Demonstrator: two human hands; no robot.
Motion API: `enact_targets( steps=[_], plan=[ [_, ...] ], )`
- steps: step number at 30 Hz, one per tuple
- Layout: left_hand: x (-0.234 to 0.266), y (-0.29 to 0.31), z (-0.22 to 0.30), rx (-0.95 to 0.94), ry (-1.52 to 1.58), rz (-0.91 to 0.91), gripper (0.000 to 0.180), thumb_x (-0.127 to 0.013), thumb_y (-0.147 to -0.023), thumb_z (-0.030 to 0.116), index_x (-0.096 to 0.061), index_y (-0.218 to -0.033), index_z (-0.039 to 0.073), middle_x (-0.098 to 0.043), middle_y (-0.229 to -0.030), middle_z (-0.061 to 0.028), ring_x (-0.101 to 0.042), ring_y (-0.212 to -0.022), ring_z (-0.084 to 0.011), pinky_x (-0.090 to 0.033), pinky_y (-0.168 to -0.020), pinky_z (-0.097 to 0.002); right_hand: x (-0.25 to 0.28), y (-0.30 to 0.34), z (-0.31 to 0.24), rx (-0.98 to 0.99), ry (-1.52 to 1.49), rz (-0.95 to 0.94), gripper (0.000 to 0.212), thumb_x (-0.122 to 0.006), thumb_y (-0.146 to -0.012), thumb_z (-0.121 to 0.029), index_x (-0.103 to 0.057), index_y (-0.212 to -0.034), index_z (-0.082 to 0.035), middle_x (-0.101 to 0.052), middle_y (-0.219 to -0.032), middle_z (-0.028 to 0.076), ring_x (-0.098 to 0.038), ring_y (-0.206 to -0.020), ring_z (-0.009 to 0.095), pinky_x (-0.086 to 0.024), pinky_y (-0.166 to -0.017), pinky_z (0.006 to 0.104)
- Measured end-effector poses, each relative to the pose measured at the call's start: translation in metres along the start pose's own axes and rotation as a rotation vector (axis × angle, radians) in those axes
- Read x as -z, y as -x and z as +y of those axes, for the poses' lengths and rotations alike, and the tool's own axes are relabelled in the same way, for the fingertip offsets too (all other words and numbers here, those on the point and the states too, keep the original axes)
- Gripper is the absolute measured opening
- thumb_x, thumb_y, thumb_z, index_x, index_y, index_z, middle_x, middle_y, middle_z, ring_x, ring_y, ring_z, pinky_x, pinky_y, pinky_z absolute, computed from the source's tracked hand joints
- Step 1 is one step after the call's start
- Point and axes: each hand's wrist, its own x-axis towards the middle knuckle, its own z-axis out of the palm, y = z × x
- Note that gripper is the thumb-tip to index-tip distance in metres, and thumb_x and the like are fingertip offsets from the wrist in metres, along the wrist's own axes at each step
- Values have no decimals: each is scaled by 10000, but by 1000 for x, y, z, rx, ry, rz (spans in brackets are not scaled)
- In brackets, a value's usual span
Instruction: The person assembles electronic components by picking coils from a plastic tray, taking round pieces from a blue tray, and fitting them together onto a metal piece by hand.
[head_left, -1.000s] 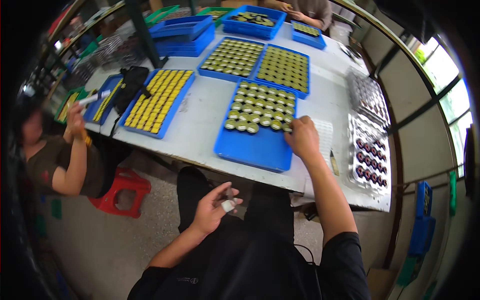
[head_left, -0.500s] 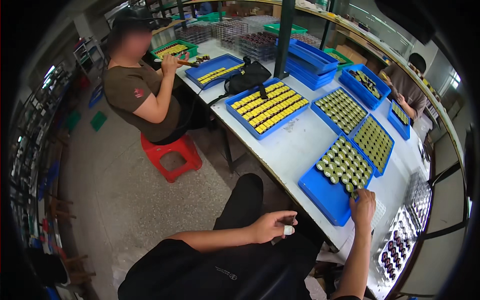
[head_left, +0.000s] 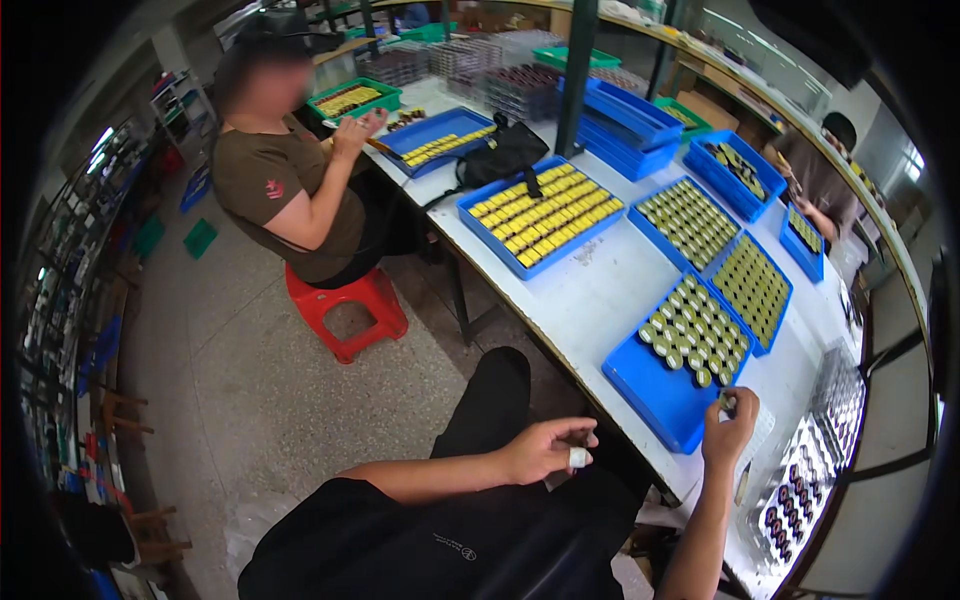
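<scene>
Right hand (head_left: 730, 428): raised at the near edge of the white table (head_left: 600, 290), fingers pinched around a small round greenish part (head_left: 724, 402), held just beside the near corner of the blue tray (head_left: 650, 385) directly ahead of it. That tray carries rows of like round parts (head_left: 697, 330) on its far half; the half nearest the hand is bare blue. Left hand (head_left: 545, 450): resting low over the lap, well apart from the right hand, fingers curled loosely; a white wrap or cap (head_left: 578, 457) sits on one fingertip, and whether anything is gripped beneath the fingers cannot be told. To the right of the right hand: clear blister trays (head_left: 800, 490) of dark round pieces. Beyond the right hand, further along the table: two more blue trays of greenish parts (head_left: 725, 250), then a blue tray of yellow pieces (head_left: 540, 215) with a black bag (head_left: 500, 155) just behind it. Far left of the hands: a seated person in a brown shirt (head_left: 275, 195) on a red stool (head_left: 345, 305), hands raised at a tray. Far beyond the right hand, at the table's far end: another person (head_left: 815, 180) working.
</scene>
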Motion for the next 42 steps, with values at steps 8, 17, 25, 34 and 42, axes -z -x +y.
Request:
enact_targets(
  steps=[8, 17, 25, 34, 42],
  plan=[
    [-4, -14, 22, -11, 116, 16, 616, -668, -911, -5, -423, -1472, 64, -568, -1334, -183, -656, -1117, -341, -567, -880, -360, -1, 51, -66, -347, -786, -291, 423, -676, -800, 40, -612, -1214, -23, -657, -1094, 83, -567, -851, 146, -463, -768, 247],
    [-16, -32, 25, -83, 71, -128, 661, -649, -899, -51, -388, -1496, 65, -535, -1400, -163, -592, -1217, -291, -516, -984, -376, 10, 90, -93, -496, -1104, -447, 409, -659, -889, 29, -582, -1290, 7, -650, -1099, 98, -566, -875, 130, -449, -774, 224],
    [-23, -30, 27, -139, 0, -132, 746, -724, -831, -15, -398, -1498, 62, -535, -1417, -183, -561, -1241, -265, -443, -1080, -382, 17, 94, -102, -557, -1047, -414, 343, -607, -954, 7, -575, -1295, 19, -651, -1082, 96, -606, -881, 130, -486, -747, 233],
    [-27, -28, 22, -135, -18, -146, 769, -719, -811, -61, -400, -1498, 71, -516, -1439, -186, -548, -1261, -266, -443, -1083, -384, 13, 95, -106, -473, -926, -408, 259, -571, -1011, -85, -593, -1251, 9, -645, -939, 76, -576, -719, 105, -483, -657, 211],
    [-29, -26, 19, -137, -12, -253, 789, -690, -801, -129, -398, -1502, 86, -498, -1458, -184, -549, -1261, -269, -472, -1059, -396, 16, 94, -112, -702, -795, -445, 163, -568, -1029, -151, -596, -1072, 4, -607, -759, 48, -546, -582, 104, -443, -541, 232]
  ],
)
